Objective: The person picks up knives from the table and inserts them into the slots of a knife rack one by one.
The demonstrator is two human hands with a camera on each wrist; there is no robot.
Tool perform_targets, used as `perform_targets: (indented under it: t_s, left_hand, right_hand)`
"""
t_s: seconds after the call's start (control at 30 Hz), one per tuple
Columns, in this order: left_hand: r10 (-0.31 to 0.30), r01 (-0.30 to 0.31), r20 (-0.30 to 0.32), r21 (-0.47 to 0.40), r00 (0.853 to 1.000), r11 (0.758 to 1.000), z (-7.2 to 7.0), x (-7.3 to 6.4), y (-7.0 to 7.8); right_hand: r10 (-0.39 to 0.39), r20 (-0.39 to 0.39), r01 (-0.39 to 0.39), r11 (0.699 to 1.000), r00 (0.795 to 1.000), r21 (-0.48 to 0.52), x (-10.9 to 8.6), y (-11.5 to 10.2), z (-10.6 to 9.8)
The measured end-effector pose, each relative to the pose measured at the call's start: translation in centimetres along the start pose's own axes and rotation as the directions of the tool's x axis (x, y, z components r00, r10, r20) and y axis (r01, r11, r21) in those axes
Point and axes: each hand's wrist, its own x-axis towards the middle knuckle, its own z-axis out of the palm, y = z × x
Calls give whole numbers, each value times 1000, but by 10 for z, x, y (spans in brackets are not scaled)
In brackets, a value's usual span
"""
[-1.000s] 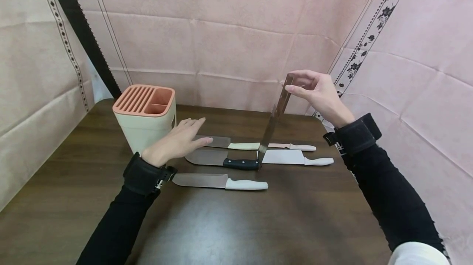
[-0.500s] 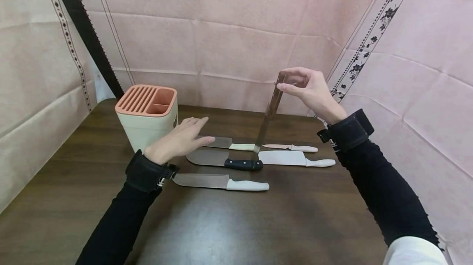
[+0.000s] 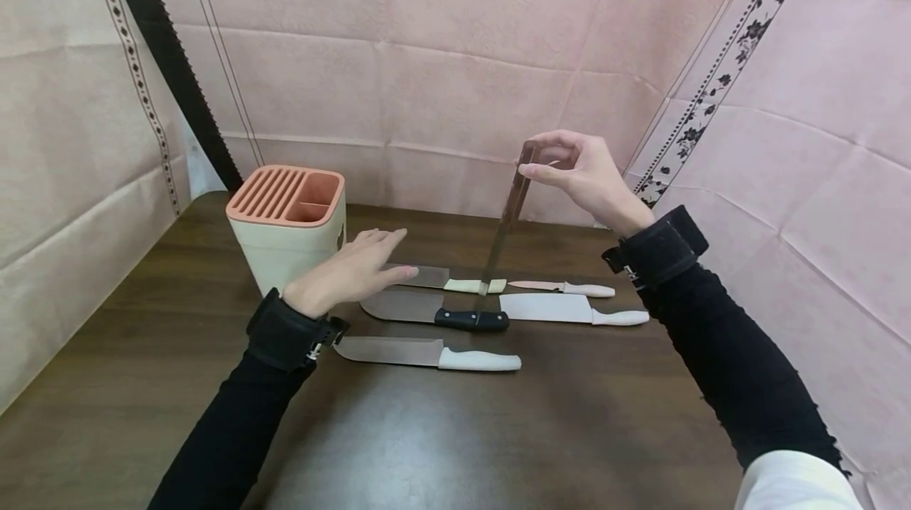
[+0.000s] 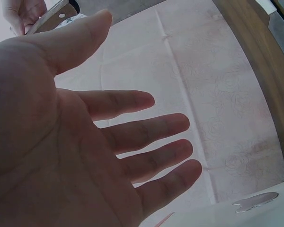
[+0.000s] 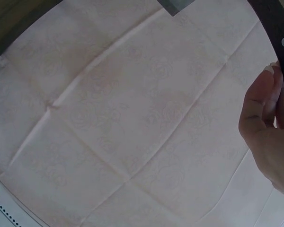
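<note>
My right hand (image 3: pixel 580 174), at the middle right of the head view, pinches a knife (image 3: pixel 518 192) by its brown riveted handle. The blade points down and slants left, its tip overlapping the pale green handle of a knife (image 3: pixel 470 286). In the right wrist view the handle (image 5: pixel 274 29) lies against the fingertips. My left hand (image 3: pixel 349 273) has its fingers spread and holds nothing. It hovers beside a cream knife block (image 3: pixel 281 253) with an orange slotted top. Below its thumb lies a black-handled knife (image 3: pixel 471 320), partly behind the hand.
Nearest me lies a white-handled knife (image 3: pixel 477 360). A white cleaver (image 3: pixel 544 307) and a small pink-bladed knife (image 3: pixel 589 290) lie to the right. Pink cloth (image 3: pixel 455 83) hangs behind the brown table (image 3: pixel 398 447).
My right hand has moved left with the knife, its tip passing from the cleaver's edge to over the green handle. My left hand has kept its pose by the block.
</note>
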Motion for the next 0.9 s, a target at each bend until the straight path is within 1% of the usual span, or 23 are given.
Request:
perform_targets:
  t_s: [0.23,0.43,0.77,0.9]
  left_hand:
    - [8,-8,-1,-4,1000,1000,2,2,1]
    - [24,-24,-11,-3,1000,1000,2,4,4]
    - [12,-12,-6,5,1000,1000,0,5,10]
    - [13,-13,-12,4,1000,1000,0,6,13]
  right_hand:
    - [13,18,-13,999,1000,33,4,-3,4]
    - [0,28,-1,999,1000,33,6,-6,5]
    - [-6,45,2,997,999,75,11,-9,12]
    - [0,55,-4,998,998,70,13,-11,14]
